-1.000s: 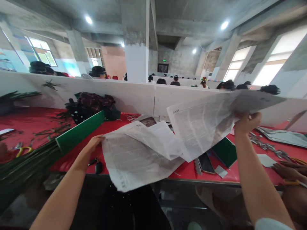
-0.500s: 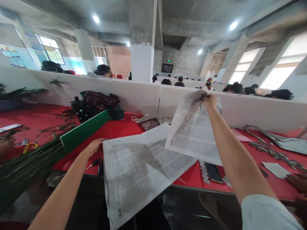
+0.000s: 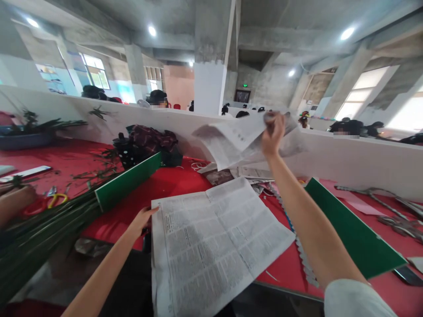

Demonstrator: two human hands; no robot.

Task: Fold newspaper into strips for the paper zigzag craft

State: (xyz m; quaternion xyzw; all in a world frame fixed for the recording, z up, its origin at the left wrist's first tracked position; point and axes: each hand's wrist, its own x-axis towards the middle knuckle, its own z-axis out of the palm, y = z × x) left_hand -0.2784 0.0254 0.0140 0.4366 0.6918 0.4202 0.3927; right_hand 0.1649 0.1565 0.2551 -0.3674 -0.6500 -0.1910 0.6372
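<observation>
Left hand (image 3: 142,219) flat on open newspaper (image 3: 214,237) edge, nine o'clock; right hand (image 3: 272,134) pinches raised sheet (image 3: 231,138), twelve o'clock; print unreadable.

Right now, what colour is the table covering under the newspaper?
Red, seen clearly in the head view around the spread newspaper.

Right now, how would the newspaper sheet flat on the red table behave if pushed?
Probably floppy: the sheet overhangs the table edge, and the one in the right hand sags. Likely light; the left hand touches its corner.
</observation>
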